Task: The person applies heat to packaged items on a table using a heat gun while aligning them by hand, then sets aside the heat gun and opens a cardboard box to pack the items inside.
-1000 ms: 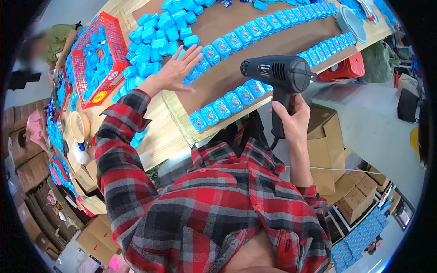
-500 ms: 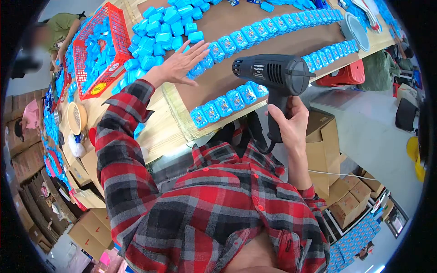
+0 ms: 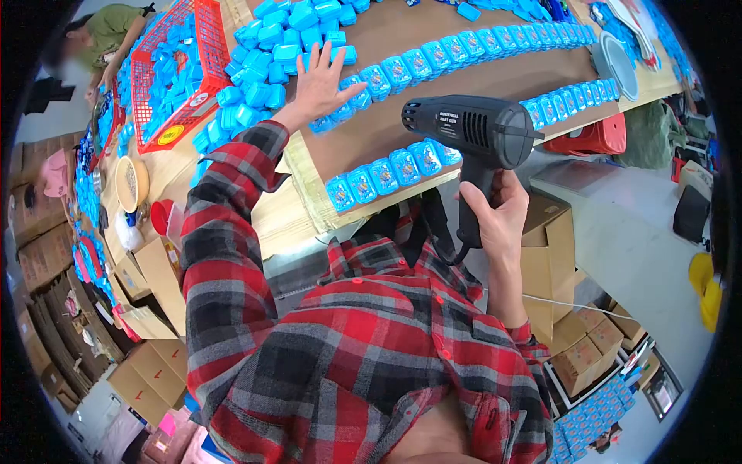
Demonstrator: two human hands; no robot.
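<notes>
My right hand [image 3: 498, 213] is wrapped round the handle of a black heat gun [image 3: 471, 130], whose body lies level above the near row of blue packs [image 3: 393, 174]. Fingers spread and holding nothing, my left hand [image 3: 319, 87] is over the table's left part, at the end of the long far row of blue packs [image 3: 433, 59] and beside a heap of blue boxes [image 3: 267, 56]. Both rows stand on a brown sheet [image 3: 340, 155]. The gun hides part of the near row. Whether my left hand touches the boxes, I cannot tell.
A red basket [image 3: 202, 108] of blue pieces stands at the left, with a bowl [image 3: 131, 184] nearer. Another person [image 3: 112, 39] is at the far left. A grey-blue basin [image 3: 616, 71] is at the right, a red stool [image 3: 591, 138] below the table edge, cartons [image 3: 549, 263] at my right.
My left hand has moved up and slightly right, its fingers now pointing more away from me. The heat gun stays in my right hand, shifted only slightly. The view has shifted a little.
</notes>
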